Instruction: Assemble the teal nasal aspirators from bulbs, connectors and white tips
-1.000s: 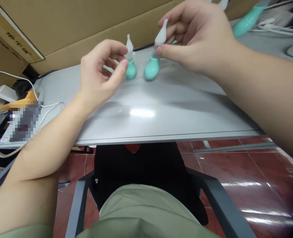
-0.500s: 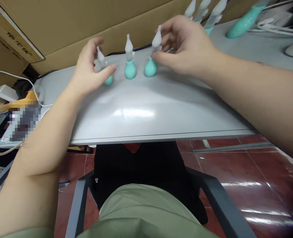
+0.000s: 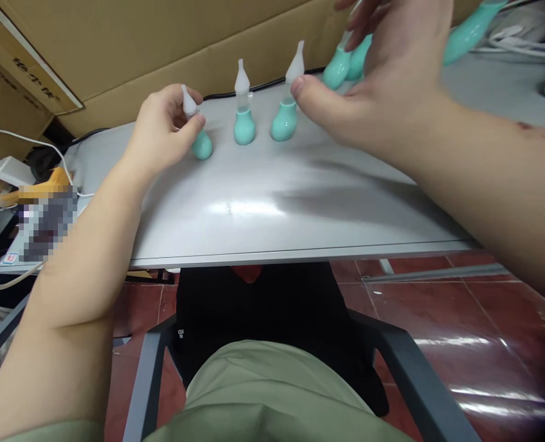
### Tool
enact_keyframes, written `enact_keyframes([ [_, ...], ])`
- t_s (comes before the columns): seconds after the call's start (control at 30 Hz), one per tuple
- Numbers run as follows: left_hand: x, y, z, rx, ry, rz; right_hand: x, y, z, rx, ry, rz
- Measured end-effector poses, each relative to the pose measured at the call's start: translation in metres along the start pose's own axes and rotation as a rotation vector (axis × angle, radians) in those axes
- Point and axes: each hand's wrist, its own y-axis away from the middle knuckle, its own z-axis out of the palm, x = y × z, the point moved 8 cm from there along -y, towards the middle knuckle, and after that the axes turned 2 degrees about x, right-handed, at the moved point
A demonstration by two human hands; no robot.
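Note:
In the head view, several nasal aspirators with teal squeeze bulbs, clear necks and white tips stand along the back of the table. My left hand (image 3: 168, 126) has thumb and fingers closed round the neck of the leftmost aspirator (image 3: 203, 145); its bulb shows below the thumb. Beside it a second aspirator (image 3: 244, 127) stands upright, untouched. My right hand (image 3: 383, 80) is raised with its fingers spread. Its thumb tip overlaps the neck of the third aspirator (image 3: 284, 121); I cannot tell whether they touch. More teal bulbs (image 3: 337, 69) are partly hidden behind the right fingers.
Cardboard (image 3: 171, 43) walls the back of the grey table (image 3: 235, 227). A larger teal item (image 3: 470, 37) and white cables lie at the far right. On the left are a white charger (image 3: 11, 172), a yellow object (image 3: 53, 183) and a blurred-out item.
My left thumb and fingers have closed on the leftmost aspirator. My right hand has moved up and to the right, in front of the rear aspirators; the third aspirator's tip leans slightly more right.

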Motion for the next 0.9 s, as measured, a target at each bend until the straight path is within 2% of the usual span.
enact_keyframes([
  [0.03, 0.002, 0.002, -0.001, 0.005, 0.011, 0.023, -0.017, 0.006, -0.007, 0.067, 0.088, -0.104],
  [0.1, 0.008, 0.007, 0.001, -0.012, 0.025, 0.06, -0.044, 0.018, -0.002, -0.014, 0.134, -0.286],
  [0.17, 0.016, 0.012, 0.008, -0.066, 0.034, 0.089, -0.06, 0.029, 0.002, -0.056, 0.111, -0.42],
  [0.3, 0.048, 0.024, 0.021, -0.188, 0.055, 0.116, -0.058, 0.035, 0.027, -0.25, -0.042, -0.344],
  [0.43, 0.095, 0.038, 0.023, -0.182, 0.088, 0.115, -0.052, 0.041, 0.061, -0.486, -0.125, -0.253],
  [0.5, 0.113, 0.044, 0.024, -0.191, 0.098, 0.109, -0.05, 0.044, 0.071, -0.558, -0.138, -0.237],
  [0.57, 0.121, 0.046, 0.025, -0.178, 0.102, 0.11, -0.047, 0.047, 0.078, -0.628, -0.136, -0.237],
  [0.63, 0.118, 0.043, 0.025, -0.154, 0.085, 0.099, -0.045, 0.049, 0.082, -0.685, -0.126, -0.244],
  [0.7, 0.105, 0.037, 0.022, -0.117, 0.061, 0.082, -0.044, 0.049, 0.081, -0.707, -0.119, -0.251],
  [0.87, 0.053, 0.015, 0.005, 0.042, 0.039, 0.048, -0.044, 0.05, 0.077, -0.753, -0.144, -0.255],
  [0.9, 0.041, 0.012, 0.006, 0.026, 0.015, 0.027, -0.044, 0.05, 0.076, -0.762, -0.147, -0.255],
])
